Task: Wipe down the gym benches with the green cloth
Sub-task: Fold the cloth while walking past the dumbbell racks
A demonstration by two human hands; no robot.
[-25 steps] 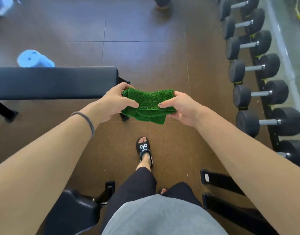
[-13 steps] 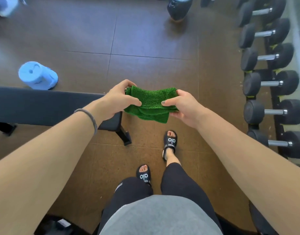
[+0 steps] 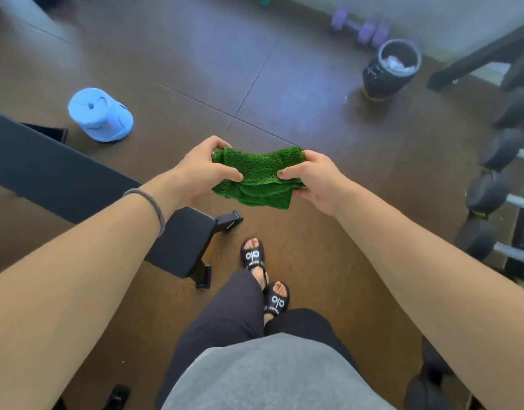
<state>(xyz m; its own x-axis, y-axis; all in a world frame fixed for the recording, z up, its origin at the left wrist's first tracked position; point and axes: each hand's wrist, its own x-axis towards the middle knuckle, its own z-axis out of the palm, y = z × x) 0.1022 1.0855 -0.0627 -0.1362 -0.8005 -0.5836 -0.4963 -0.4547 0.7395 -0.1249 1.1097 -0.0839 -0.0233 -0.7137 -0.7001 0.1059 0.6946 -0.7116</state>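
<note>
A folded green cloth (image 3: 259,176) hangs in the air in front of me, above the brown floor. My left hand (image 3: 203,168) grips its left edge and my right hand (image 3: 315,180) pinches its right edge, thumb on top. A black padded gym bench (image 3: 62,179) runs from the left edge toward the middle, partly under my left forearm. Its near end (image 3: 181,241) lies just below and left of the cloth, not touching it.
An overturned light-blue bucket (image 3: 99,118) sits on the floor beyond the bench. A dark bin (image 3: 391,69) with white rubbish stands at the upper right, purple dumbbells (image 3: 358,28) behind it. A rack of black dumbbells (image 3: 497,187) lines the right edge. My sandalled feet (image 3: 263,273) stand below the cloth.
I have walked forward and turned; the bench has swung closer and now lies diagonally on my left. The bin and purple dumbbells came into view. Both hands keep hold of the cloth.
</note>
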